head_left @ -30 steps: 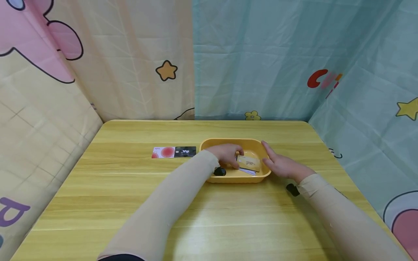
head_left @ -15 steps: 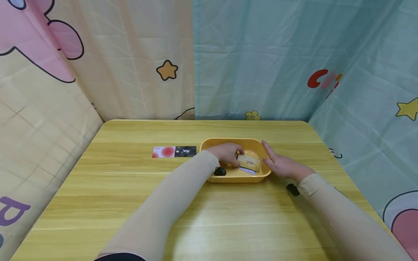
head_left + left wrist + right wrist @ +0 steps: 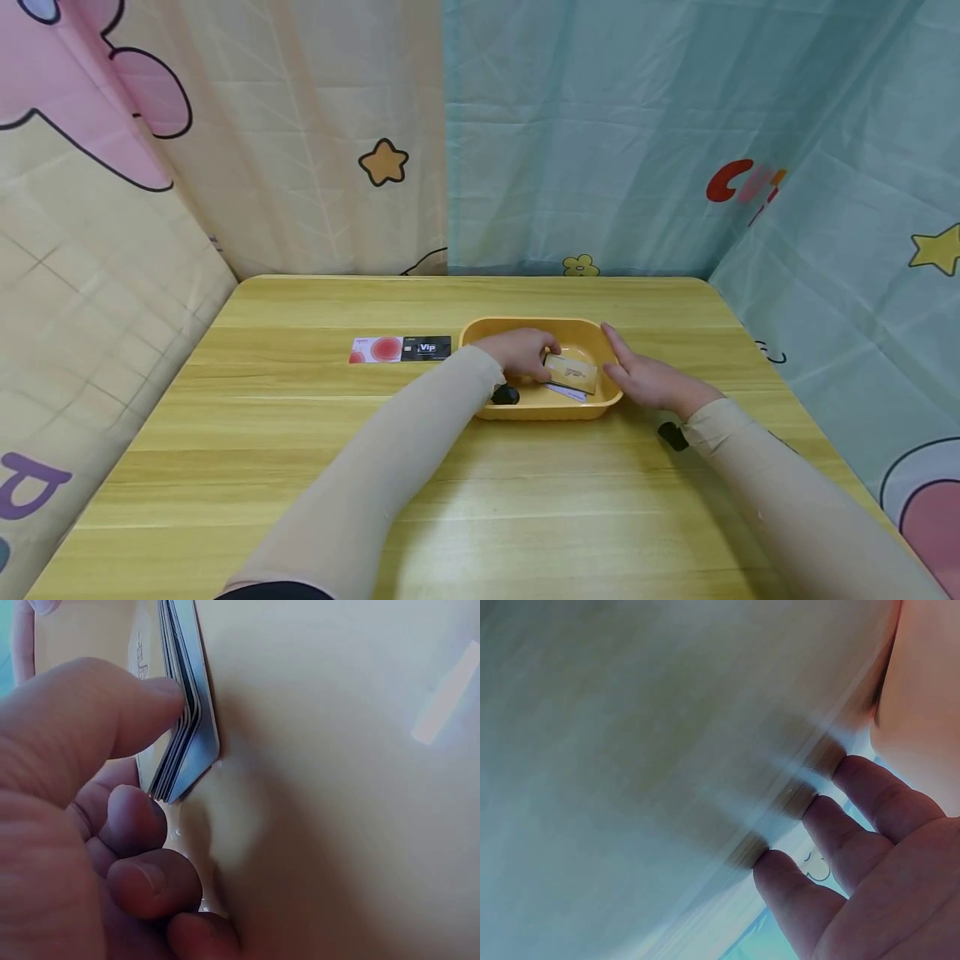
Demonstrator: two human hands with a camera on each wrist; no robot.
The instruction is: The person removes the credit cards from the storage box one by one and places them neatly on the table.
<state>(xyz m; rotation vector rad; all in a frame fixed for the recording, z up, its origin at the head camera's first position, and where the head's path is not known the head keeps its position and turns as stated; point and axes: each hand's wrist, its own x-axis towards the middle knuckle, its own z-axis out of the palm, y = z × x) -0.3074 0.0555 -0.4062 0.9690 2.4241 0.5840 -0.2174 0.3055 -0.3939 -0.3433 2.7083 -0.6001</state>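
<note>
- Firstly, the left hand (image 3: 517,352) is inside the yellow tray (image 3: 543,413), and it grips the left end of a stack of cards (image 3: 572,374).
- In the left wrist view, its thumb (image 3: 97,712) presses on the layered edges of the stack, and the other fingers are curled; how firmly they hold, I cannot tell.
- The stack is in the right half of the tray, a little turned; its top card is gold, with small writing which I cannot read.
- One pale card (image 3: 567,392) shows from under the near edge of this stack.
- The right hand (image 3: 652,381) is at the right end of the tray; its fingers are nearly straight, resting against this end, and it grips nothing.
- To the left of the tray, a pink-and-white card (image 3: 375,350) and a black "Vip" card (image 3: 425,348) lie side by side on the wooden table (image 3: 525,517).
</note>
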